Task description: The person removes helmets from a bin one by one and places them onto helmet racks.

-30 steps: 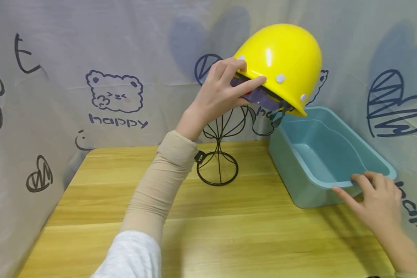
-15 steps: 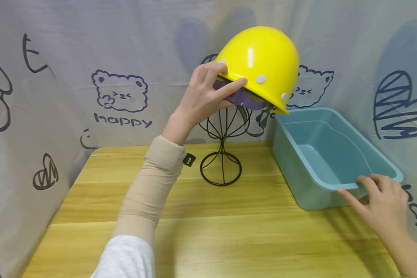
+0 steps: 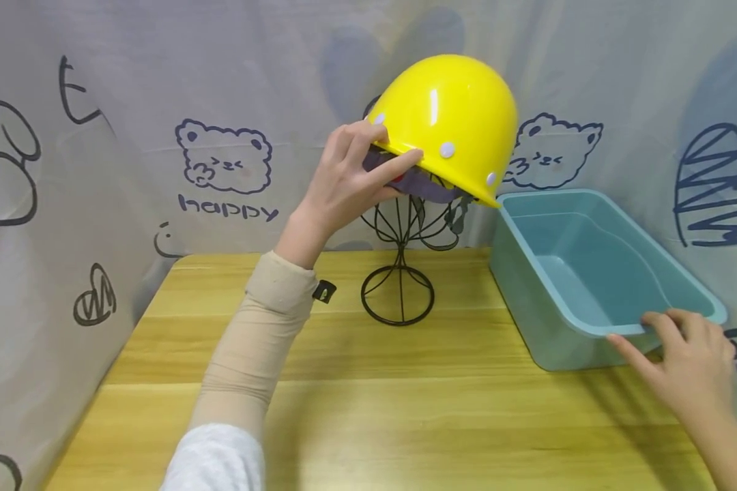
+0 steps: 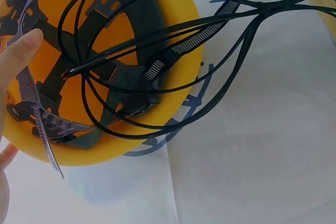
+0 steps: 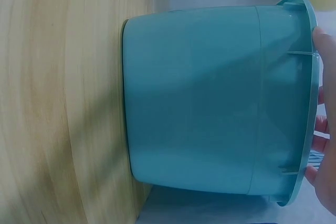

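Observation:
My left hand holds a yellow hard hat by its brim, thumb on the inner side. The hat is tilted, its right edge lower, above a black wire stand. In the left wrist view, the stand's wire loops lie across the hat's opening, in front of its straps and purple headband; whether they touch it I cannot tell. A dark chin strap hangs from the hat. At the right, my right hand grips the near rim of a teal plastic bin, fingers over the edge and thumb outside.
The stand's round base rests on a wooden table, left of the bin. White cloth with drawn bears and hearts hangs behind and on both sides. A small black tag sits at the left wrist.
The hard hat, in my left hand, has moved left and slightly down over the wire stand. My right hand has stayed on the bin's rim. The view has shifted a little.

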{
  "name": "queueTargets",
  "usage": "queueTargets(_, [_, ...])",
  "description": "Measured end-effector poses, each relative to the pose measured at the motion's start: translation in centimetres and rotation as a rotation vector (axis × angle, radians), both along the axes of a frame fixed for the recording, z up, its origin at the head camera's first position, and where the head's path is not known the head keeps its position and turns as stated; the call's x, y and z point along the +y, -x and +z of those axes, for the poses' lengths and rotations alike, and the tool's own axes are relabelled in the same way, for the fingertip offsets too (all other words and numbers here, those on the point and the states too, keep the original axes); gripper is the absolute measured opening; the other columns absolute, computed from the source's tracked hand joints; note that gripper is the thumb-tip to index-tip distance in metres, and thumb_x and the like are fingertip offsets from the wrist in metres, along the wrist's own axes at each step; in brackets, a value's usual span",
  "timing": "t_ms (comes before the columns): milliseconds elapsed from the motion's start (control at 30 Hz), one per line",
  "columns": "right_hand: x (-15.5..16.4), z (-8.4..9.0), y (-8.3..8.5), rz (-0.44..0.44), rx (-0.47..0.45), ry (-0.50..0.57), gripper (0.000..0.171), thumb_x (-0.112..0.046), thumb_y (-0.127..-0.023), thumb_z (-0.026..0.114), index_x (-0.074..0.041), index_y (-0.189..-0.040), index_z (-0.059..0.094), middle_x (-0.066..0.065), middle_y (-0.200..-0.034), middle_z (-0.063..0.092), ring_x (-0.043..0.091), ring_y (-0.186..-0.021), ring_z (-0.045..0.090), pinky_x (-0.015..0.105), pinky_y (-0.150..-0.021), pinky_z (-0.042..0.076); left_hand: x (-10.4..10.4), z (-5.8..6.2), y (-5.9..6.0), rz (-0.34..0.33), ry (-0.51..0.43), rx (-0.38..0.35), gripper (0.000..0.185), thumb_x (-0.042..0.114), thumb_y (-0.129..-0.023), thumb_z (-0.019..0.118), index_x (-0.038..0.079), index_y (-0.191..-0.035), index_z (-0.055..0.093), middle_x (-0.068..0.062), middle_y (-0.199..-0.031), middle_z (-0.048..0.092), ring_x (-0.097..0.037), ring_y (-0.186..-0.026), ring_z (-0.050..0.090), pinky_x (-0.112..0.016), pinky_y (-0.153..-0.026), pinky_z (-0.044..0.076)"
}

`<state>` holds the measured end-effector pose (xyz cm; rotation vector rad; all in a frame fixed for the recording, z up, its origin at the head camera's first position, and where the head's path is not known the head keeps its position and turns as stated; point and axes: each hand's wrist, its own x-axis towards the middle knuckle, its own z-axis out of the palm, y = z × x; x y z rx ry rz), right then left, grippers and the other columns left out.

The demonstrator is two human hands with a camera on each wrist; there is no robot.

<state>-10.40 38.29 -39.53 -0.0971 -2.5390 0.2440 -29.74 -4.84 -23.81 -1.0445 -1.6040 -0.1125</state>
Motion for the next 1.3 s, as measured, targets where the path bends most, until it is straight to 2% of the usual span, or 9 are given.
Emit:
queueTargets(200, [0.0,-0.1,0.0,0.002,0.015,-0.003,0.062,-0.058,-0.069,0.064,-0.004,-0.098,0.053,0.023,-0.111,0.042,0.048,-0.104,0.033,0.061,-0.080,0.023,-0.6,-0.5,-0.4,-0.023,-0.052,0.009,0.053,0.047,-0.072,0.068,0.034,-0.119,0.049,-0.012,-0.106,0.042,-0.028,-0.100,0.041,-0.043,-0.081,0.040])
queueTargets(333, [0.0,0.0,0.0,-0.012,0.003,0.006,0.062,-0.058,-0.070,0.063,-0.004,-0.099,0.053,0.024,-0.112,0.041,0.048,-0.106,0.032,0.061,-0.081,0.023,-1.0,-1.0,-0.8,-0.012,-0.060,0.014,0.053,0.047,-0.072,0.068,0.034,-0.120,0.048,-0.012,-0.105,0.042,-0.028,-0.099,0.041,-0.042,-0.079,0.040])
queueTargets(500, [0.0,0.0,0.1,-0.021,-0.009,0.015,0.062,-0.058,-0.071,0.063,-0.004,-0.099,0.053,0.024,-0.114,0.041,0.049,-0.107,0.032,0.062,-0.081,0.022,-1.4,-2.1,-0.9,-0.008,-0.078,0.029,0.055,0.046,-0.071,0.069,0.035,-0.120,0.047,-0.012,-0.104,0.042,-0.028,-0.097,0.041,-0.042,-0.078,0.041])
queueTargets(700, [-0.1,-0.2,0.1,0.004,0.047,-0.030,0.063,-0.058,-0.069,0.064,-0.003,-0.097,0.053,0.025,-0.110,0.042,0.050,-0.102,0.035,0.062,-0.080,0.024,-1.8,-3.4,-0.6,0.000,-0.078,0.051,0.058,0.047,-0.069,0.071,0.035,-0.121,0.045,-0.013,-0.103,0.042,-0.028,-0.094,0.041,-0.041,-0.076,0.042])
queueTargets(967, [-0.1,0.1,0.0,-0.031,-0.030,-0.004,0.064,-0.060,-0.072,0.060,-0.003,-0.100,0.052,0.026,-0.113,0.040,0.049,-0.107,0.031,0.062,-0.085,0.022,-2.4,-5.2,-0.3,0.014,-0.050,0.008,0.058,0.048,-0.069,0.070,0.033,-0.120,0.047,-0.012,-0.102,0.042,-0.029,-0.094,0.041,-0.042,-0.077,0.041])
queueTargets(1200, [-0.2,0.1,-0.1,-0.022,-0.024,0.011,0.058,-0.053,-0.070,0.065,-0.005,-0.099,0.052,0.025,-0.113,0.041,0.049,-0.106,0.032,0.061,-0.082,0.022,-2.7,-6.2,-0.3,0.010,-0.061,-0.010,0.057,0.046,-0.070,0.071,0.033,-0.121,0.047,-0.012,-0.103,0.042,-0.029,-0.095,0.041,-0.042,-0.080,0.040])
queueTargets(1300, [-0.2,0.1,0.0,-0.021,-0.018,0.012,0.059,-0.055,-0.071,0.064,-0.004,-0.099,0.052,0.025,-0.113,0.041,0.049,-0.107,0.032,0.061,-0.083,0.022,-2.7,-6.6,-0.2,0.009,-0.065,-0.016,0.059,0.046,-0.070,0.071,0.032,-0.121,0.046,-0.012,-0.103,0.042,-0.029,-0.095,0.041,-0.041,-0.081,0.040])
